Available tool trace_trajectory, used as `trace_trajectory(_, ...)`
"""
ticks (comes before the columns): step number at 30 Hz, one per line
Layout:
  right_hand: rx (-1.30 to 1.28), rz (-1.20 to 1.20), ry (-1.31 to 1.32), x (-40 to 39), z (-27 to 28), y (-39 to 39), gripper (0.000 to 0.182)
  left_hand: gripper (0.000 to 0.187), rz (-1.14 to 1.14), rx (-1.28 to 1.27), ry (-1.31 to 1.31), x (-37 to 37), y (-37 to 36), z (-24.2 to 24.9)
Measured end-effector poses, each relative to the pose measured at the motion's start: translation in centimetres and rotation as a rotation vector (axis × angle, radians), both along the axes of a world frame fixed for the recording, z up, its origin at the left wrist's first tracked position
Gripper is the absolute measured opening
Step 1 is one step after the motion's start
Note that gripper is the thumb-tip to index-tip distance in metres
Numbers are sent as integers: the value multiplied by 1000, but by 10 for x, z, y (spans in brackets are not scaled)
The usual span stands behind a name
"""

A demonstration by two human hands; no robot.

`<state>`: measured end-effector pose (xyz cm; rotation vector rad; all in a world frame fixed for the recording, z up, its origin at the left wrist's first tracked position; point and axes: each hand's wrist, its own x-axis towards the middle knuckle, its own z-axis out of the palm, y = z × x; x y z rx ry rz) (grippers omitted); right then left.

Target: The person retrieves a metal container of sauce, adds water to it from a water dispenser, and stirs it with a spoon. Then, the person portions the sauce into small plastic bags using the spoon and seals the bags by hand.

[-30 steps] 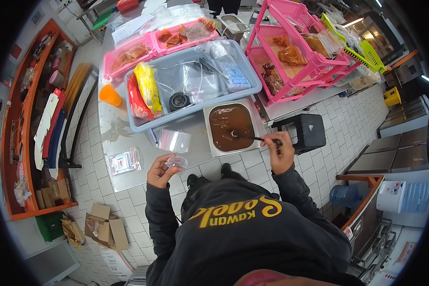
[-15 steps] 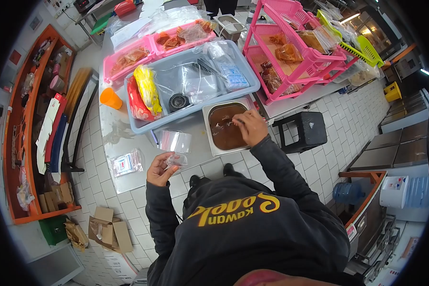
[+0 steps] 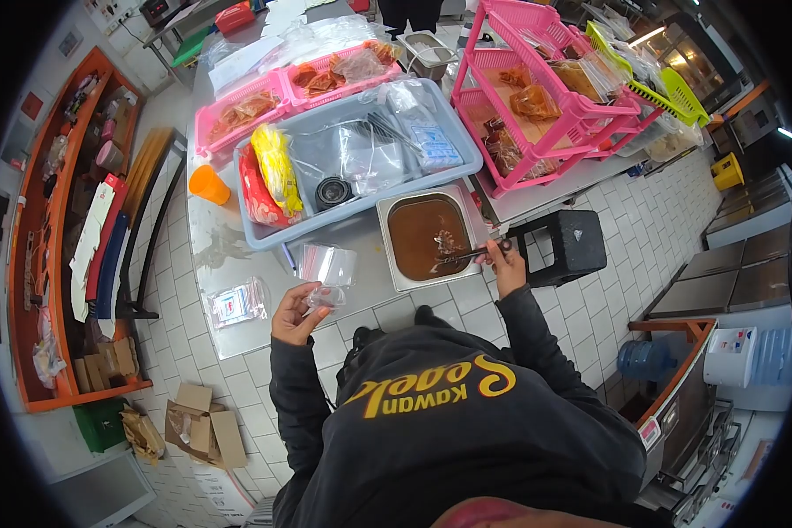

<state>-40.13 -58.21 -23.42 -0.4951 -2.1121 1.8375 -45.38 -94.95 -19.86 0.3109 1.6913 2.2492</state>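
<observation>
Currently, right fingers (image 3: 495, 256) grip one dark utensil (image 3: 470, 255), left fingers (image 3: 315, 317) pinch one clear bag (image 3: 333, 298).

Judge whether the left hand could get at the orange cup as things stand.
Probably yes: the left hand has mostly bare tabletop and low packets between it and the orange cup. It does hold a small clear bag, though, so its grip isn't free.

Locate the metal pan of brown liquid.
Head view, just right of centre: the metal pan sits on the table, directly below the blue-gray tray, with the person's right hand beside its right edge.
</observation>
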Motion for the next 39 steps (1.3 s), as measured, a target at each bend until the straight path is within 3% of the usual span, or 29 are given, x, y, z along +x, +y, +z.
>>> trace_trajectory(2, -309, -158, -93, 4, 11, -3, 21, 41, -4, -2, 4, -1, 1, 0)
trace_trajectory(3, -310, -161, -92, 4, 18, -5, 21, 41, -5, 0, 1, -2, 2, 1)
trace_trajectory(5, -158, -189, 117, 4, 35, -9, 20, 41, -10, 1, 0, -3, 3, 2)
trace_trajectory(6, -158, -192, 119, 5, 44, -12, 20, 41, -13, 0, -6, -4, 4, 2)
trace_trajectory(8, 154, -219, 249, 8, 65, -20, 12, 41, -17, -2, -11, -5, 4, 2)
trace_trajectory(9, 154, -221, 249, 11, 79, -24, 12, 42, -20, 0, -14, -6, 4, 2)
trace_trajectory(11, 544, -29, 302, 15, 100, -34, 6, 42, -22, 2, -17, -7, 4, 1)
trace_trajectory(12, 544, -29, 303, 14, 100, -37, 6, 42, -24, -4, -8, -7, 4, 1)
trace_trajectory(14, 783, 192, 320, 11, 98, -46, 7, 43, -24, -11, 2, -7, 4, 0)
trace_trajectory(20, 913, 420, 444, -21, 63, -57, 12, 43, -18, -12, -22, -2, 4, 0)
trace_trajectory(25, 1007, 298, 439, -53, 50, -38, 12, 43, -1, -35, -18, 1, 2, 2)
trace_trajectory(30, 972, 143, 302, -45, 57, -12, 10, 43, 19, -34, -34, 6, 0, 4)
trace_trajectory(34, 780, 90, 146, -16, 47, -1, 8, 43, 39, -49, -42, 10, -3, 2)
trace_trajectory(36, 404, -3, -61, 2, 42, -4, 16, 42, 47, -44, -47, 10, -2, 1)
trace_trajectory(37, 237, 15, -16, 6, 31, -6, 20, 42, 50, -39, -51, 10, -1, 1)
trace_trajectory(38, 237, 13, -16, 10, 20, -6, 20, 42, 48, -39, -51, 10, 0, 1)
trace_trajectory(39, 26, -38, -40, 13, 14, -9, 20, 42, 36, -55, -64, 9, 1, 3)
